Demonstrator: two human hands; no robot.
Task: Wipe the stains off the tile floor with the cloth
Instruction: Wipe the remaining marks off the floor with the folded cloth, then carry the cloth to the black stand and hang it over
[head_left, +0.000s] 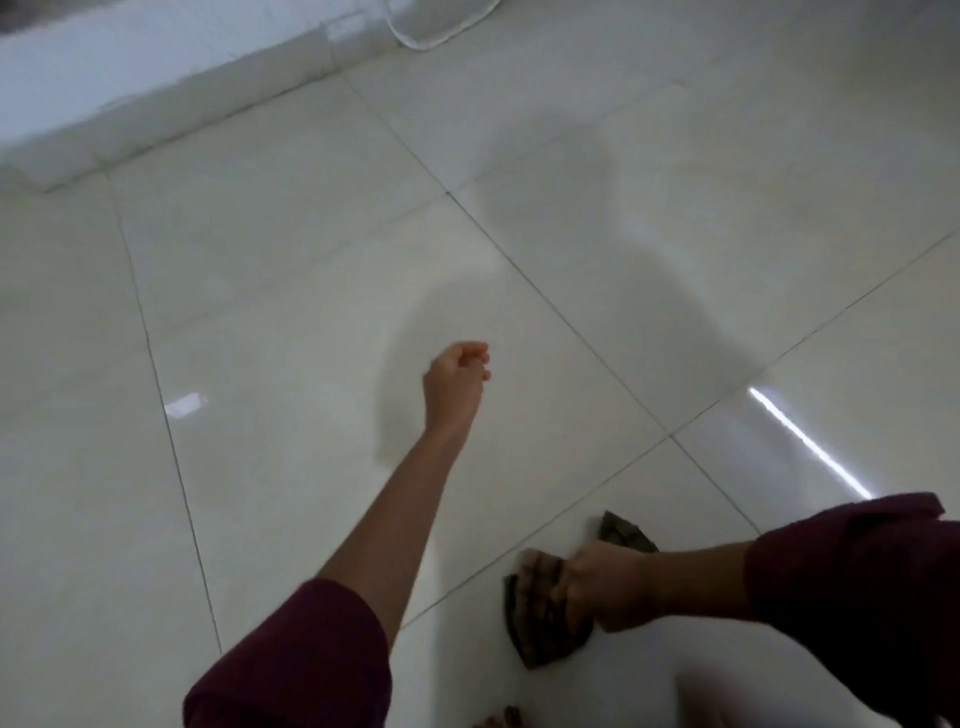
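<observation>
Dark green cloth (545, 618) lies crumpled on the pale tile floor (291, 322), pressed under the right hand (587, 587), whose grip curls over it; the left hand (457, 382) hovers ahead, fingers loosely curled, holding nothing

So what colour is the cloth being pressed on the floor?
Dark olive-brown with a mottled look, seen in the head view: the cloth lies under the right hand.
</observation>
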